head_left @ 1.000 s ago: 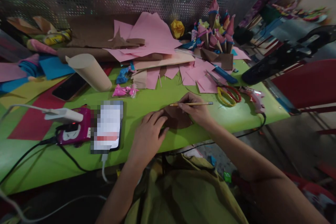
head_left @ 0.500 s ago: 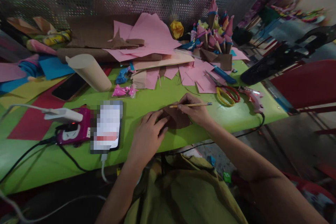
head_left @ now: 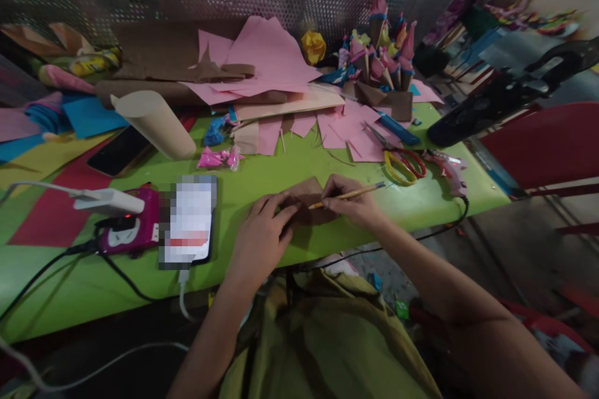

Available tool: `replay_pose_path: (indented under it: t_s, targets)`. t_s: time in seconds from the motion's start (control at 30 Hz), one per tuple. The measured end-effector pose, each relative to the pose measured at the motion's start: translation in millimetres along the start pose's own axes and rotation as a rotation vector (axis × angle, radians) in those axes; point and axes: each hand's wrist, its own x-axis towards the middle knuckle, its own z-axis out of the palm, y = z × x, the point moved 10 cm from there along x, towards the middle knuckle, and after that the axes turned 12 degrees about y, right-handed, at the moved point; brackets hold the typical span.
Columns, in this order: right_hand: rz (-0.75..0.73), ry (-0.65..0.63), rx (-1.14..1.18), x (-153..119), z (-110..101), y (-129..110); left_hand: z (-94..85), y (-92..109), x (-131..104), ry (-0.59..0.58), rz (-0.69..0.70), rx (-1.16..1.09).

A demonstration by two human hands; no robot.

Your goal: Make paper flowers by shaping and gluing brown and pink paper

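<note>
brown paper (head_left: 305,192) lies partly under the left hand (head_left: 262,234), fingers apart; i see the right hand (head_left: 352,207) clamped on a pencil (head_left: 358,192), tip over the paper.

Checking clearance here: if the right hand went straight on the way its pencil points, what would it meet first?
Probably the left hand, which rests partly on the brown paper just beyond the tip of the pencil, though depth is hard to judge.
</note>
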Motion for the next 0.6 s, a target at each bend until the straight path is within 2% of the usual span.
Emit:
replay_pose_path:
  t_s: [0.6]
  targets:
    - [0.014,-0.054,-0.031,-21.6,-4.0,-7.6,-2.7,1.5,0.7,0.045,0.020,-0.029]
